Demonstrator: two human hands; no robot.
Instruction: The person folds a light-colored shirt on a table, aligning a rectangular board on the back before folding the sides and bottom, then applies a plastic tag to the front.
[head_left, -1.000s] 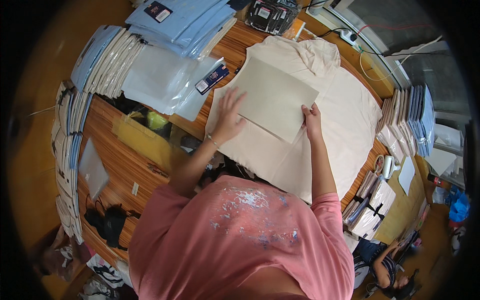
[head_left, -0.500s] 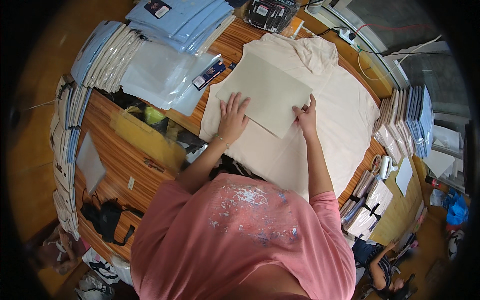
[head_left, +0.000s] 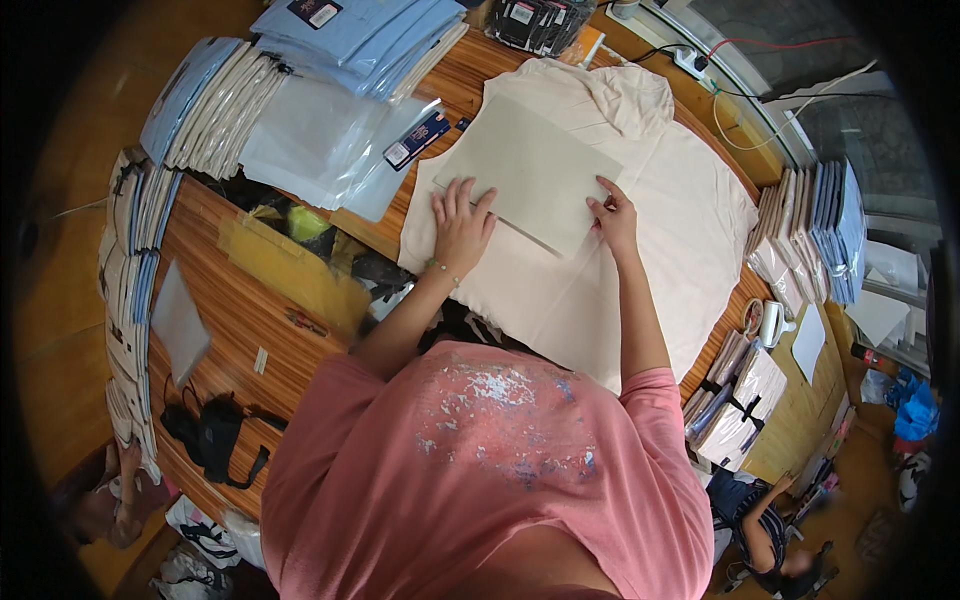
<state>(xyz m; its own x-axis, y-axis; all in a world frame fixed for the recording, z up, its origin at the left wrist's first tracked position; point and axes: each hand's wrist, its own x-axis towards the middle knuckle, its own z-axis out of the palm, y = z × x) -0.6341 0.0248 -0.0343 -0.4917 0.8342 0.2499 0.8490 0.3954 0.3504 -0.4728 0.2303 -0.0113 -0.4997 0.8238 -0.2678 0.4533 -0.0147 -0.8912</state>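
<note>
A pale grey-beige sheet of cardboard [head_left: 535,165] lies aslant on a spread cream garment [head_left: 660,260], which looks like a shirt laid face down. With its fingers spread, my left hand [head_left: 462,228] rests flat across the cardboard's near-left edge, fingertips on the sheet. At the right corner, my right hand [head_left: 617,220] holds the cardboard's edge between thumb and forefinger, its other fingers curled. Bunched fabric [head_left: 640,100] of the garment gathers beyond the sheet. To the left of the cardboard lies a dark blue tag [head_left: 417,140].
Clear plastic bags [head_left: 310,140] and stacked packed garments [head_left: 350,40] stand at the far left. An open compartment [head_left: 310,235] breaks the wooden table. More packed garments [head_left: 790,235], a white mug [head_left: 773,325] and tape are at right. A person [head_left: 765,530] sits lower right.
My right thumb and forefinger have shifted along the cardboard's right corner, the forefinger now bent over it. My left hand has moved slightly left, fingers more spread. The cardboard stays nearly in place.
</note>
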